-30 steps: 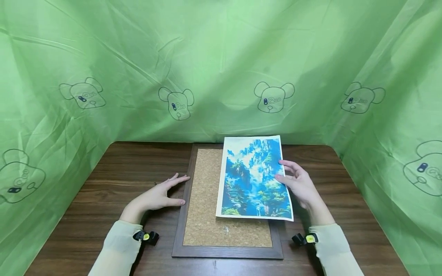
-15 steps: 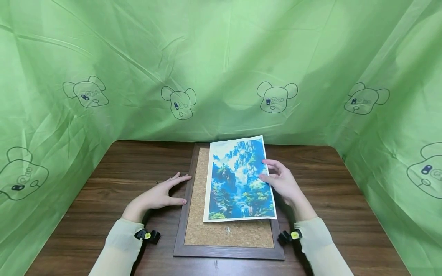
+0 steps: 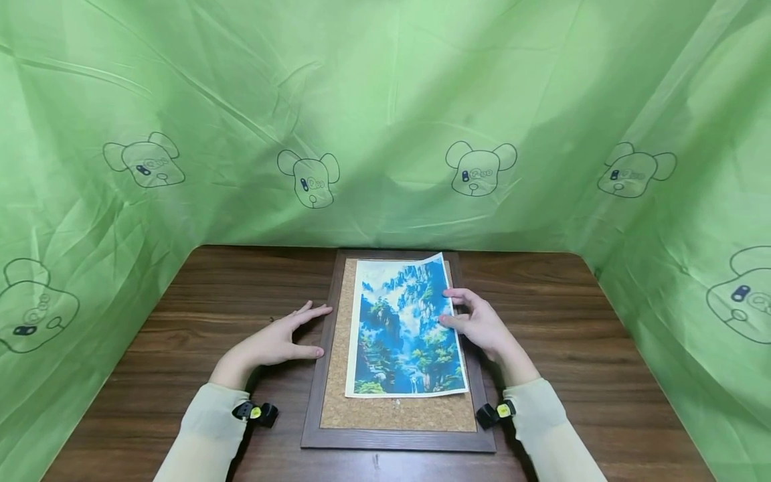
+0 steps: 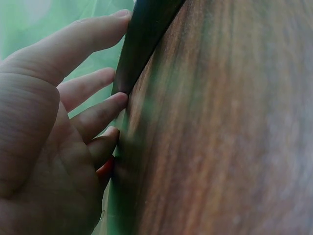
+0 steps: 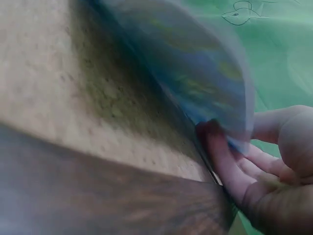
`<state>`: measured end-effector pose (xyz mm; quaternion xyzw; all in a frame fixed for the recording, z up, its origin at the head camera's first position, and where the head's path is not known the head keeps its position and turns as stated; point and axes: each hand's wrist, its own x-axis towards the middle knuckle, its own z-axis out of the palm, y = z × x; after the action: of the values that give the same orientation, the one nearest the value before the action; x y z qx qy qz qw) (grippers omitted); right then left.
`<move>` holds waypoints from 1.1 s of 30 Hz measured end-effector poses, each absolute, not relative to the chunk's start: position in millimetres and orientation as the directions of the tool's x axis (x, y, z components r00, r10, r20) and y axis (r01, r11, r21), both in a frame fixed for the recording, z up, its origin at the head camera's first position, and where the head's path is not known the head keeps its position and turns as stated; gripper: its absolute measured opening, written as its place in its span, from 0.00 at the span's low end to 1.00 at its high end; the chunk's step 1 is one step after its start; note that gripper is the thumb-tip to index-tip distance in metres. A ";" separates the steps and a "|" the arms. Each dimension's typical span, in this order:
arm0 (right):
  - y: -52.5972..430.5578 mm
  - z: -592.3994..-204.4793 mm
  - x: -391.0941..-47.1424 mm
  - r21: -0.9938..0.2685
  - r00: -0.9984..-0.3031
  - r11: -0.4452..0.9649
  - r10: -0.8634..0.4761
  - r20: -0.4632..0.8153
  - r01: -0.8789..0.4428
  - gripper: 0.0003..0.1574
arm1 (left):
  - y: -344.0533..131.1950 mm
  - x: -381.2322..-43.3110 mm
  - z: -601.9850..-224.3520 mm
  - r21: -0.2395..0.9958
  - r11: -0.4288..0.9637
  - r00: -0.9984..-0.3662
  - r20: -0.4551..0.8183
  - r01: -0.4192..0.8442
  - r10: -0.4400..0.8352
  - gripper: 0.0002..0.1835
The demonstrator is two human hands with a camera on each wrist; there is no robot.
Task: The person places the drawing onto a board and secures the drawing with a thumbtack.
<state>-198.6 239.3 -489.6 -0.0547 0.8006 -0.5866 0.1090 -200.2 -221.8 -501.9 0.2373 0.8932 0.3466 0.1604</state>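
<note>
Placement looks nearly done: we pinch the landscape print (image 3: 405, 329) at its right edge with our right hand (image 3: 476, 323), its far corner not yet flat on the cork board (image 3: 391, 414). Our left hand (image 3: 274, 341), fingers straight, touches the frame on the counter (image 3: 181, 348).

Backdrop: green fabric sheet (image 3: 385, 100) hung on three sides, far, left and right, wrinkled and creased. Outline bear-head prints (image 3: 480, 169) repeat across it at roughly one height, more lower down on the left and right panels. Furniture: one dark brown wood-grain table (image 3: 199, 314), grain running left-right, far corners rounded, fabric meeting its edges. Light is even and soft, probably from above; faint shading on the far drape's right half. No floor or window visible.
</note>
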 end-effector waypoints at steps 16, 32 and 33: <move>251.2 -484.6 -199.9 -0.909 -0.980 0.417 -0.175 -0.098 0.016 0.32 | -221.4 -200.0 -498.4 0.696 0.652 -0.835 -0.139 0.301 0.533 0.50; 255.1 -492.8 -208.5 -0.917 -0.961 0.399 -0.257 -0.100 -0.011 0.31 | -215.8 -205.2 -504.0 0.682 0.667 -0.844 -0.137 0.299 0.518 0.50; 255.2 -493.1 -208.9 -0.915 -0.961 0.404 -0.256 -0.100 -0.012 0.31 | -215.8 -205.4 -504.6 0.683 0.667 -0.845 -0.135 0.298 0.517 0.50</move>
<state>-208.9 255.2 -493.1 -0.0808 0.8303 -0.5398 0.1128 -205.4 -215.8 -504.6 0.2267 0.8987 0.3392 0.1609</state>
